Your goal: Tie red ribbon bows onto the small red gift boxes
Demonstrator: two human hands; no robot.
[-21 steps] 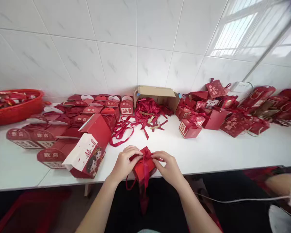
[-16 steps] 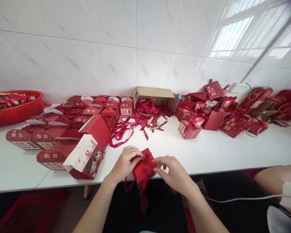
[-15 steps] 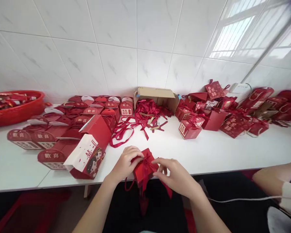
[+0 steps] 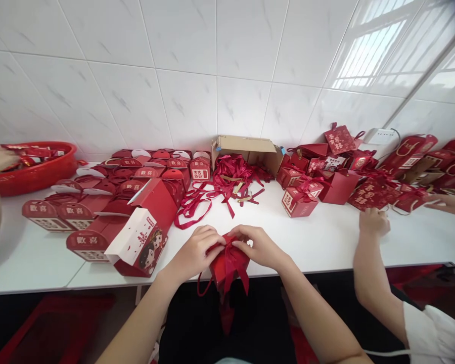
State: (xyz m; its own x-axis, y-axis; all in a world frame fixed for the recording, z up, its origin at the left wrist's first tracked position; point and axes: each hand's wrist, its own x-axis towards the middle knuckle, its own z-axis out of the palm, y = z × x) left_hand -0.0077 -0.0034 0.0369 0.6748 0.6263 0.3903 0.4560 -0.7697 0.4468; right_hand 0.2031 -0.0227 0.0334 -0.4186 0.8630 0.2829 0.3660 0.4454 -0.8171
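Note:
A small red gift box (image 4: 222,265) sits at the table's front edge, tilted toward me, with a red ribbon bow (image 4: 233,257) on its top. My left hand (image 4: 199,250) is at the box's left side, thumb and fingers pinched on the ribbon by the knot. From the right, my right hand (image 4: 258,246) pinches the same ribbon at the bow's upper side. Ribbon tails hang down the front of the box. The fingertips partly cover the knot.
Several candy boxes (image 4: 89,242) crowd the left, beside a red basin (image 4: 38,177) with a person's hand over it. Behind lie loose ribbons (image 4: 233,169) in a cardboard box (image 4: 246,143). Ribboned boxes (image 4: 301,202) stand right, where another person's hands (image 4: 375,222) reach in.
My right hand has moved up and inward to the knot, and its fingers have closed on the ribbon. Other people's hands have come in at the basin and at the right.

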